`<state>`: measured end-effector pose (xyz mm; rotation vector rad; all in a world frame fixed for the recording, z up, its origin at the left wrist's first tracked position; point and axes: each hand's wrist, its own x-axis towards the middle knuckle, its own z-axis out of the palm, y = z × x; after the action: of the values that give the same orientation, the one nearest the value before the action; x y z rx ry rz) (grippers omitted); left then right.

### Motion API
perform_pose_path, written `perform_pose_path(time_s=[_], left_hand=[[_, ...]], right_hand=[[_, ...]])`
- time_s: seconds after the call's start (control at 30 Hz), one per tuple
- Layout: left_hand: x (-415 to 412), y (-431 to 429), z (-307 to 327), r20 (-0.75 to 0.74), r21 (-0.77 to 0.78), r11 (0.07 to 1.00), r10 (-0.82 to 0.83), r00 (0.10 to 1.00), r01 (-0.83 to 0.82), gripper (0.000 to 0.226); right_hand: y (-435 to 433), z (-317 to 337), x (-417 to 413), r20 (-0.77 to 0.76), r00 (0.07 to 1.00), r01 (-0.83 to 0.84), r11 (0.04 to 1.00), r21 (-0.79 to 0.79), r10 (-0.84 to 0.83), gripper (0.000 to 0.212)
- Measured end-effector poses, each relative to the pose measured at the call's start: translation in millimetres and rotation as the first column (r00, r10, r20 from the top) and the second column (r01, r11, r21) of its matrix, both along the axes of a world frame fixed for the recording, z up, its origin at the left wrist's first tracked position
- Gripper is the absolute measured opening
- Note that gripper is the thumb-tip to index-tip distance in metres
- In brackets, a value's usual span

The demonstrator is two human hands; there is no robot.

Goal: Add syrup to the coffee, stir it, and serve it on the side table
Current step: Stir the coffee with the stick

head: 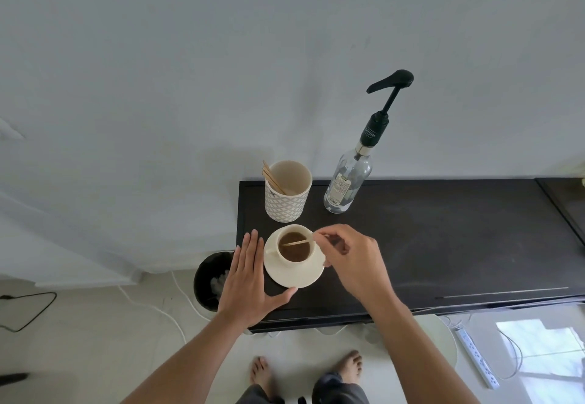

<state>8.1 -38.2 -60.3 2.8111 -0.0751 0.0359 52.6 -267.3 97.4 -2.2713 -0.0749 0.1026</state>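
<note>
A cream cup of brown coffee (295,248) stands on a cream saucer (286,277) at the left end of a dark table (443,245). My right hand (351,261) pinches a wooden stir stick (296,242) whose far end dips into the coffee. My left hand (250,277) lies flat with fingers straight, its thumb against the saucer's front-left rim. A clear syrup bottle (348,179) with a black pump stands upright behind and to the right of the cup.
A patterned holder (286,194) with several wooden stir sticks stands just behind the cup. A black bin (210,280) sits on the floor left of the table. Cables and a white power strip (478,357) lie on the floor. My bare feet are below the table edge.
</note>
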Motion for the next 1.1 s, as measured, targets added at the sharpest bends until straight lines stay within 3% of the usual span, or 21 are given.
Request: perform_pose_path(time_s=[0.17,0.33,0.4,0.57,0.67,0.77,0.93,1.1], left_hand=[[0,0,1,0.001,-0.021,1.000,0.004,1.000,-0.003,0.138],[-1,2,1,0.011,-0.042,0.999,-0.006,1.000,0.007,0.137],[-1,2,1,0.009,-0.049,0.999,-0.007,1.000,0.008,0.137],[0,3,0,-0.013,-0.046,0.999,-0.010,1.000,0.010,0.138],[0,3,-1,-0.010,-0.037,0.999,-0.011,1.000,0.010,0.139],[0,3,-2,-0.006,-0.036,0.999,-0.011,1.000,0.011,0.138],[0,4,-2,-0.005,-0.037,0.999,-0.014,1.000,0.013,0.138],[0,4,-2,-0.006,-0.034,0.999,-0.016,1.000,0.016,0.138]], right_hand=[[12,-6,11,0.088,0.988,-0.111,0.981,-0.156,0.126,0.020],[2,-9,22,0.263,0.962,-0.014,0.970,-0.241,0.079,0.015],[4,-11,25,0.259,0.961,-0.039,0.974,-0.223,0.098,0.014],[15,-3,22,0.066,0.969,-0.221,0.955,-0.198,0.238,0.017],[6,3,25,0.153,0.975,-0.104,0.937,-0.333,0.162,0.020],[6,6,29,0.226,0.970,-0.011,0.937,-0.349,0.096,0.019],[18,11,27,0.106,0.957,-0.234,0.935,-0.267,0.270,0.019],[15,13,29,0.207,0.967,-0.039,0.890,-0.455,0.148,0.022]])
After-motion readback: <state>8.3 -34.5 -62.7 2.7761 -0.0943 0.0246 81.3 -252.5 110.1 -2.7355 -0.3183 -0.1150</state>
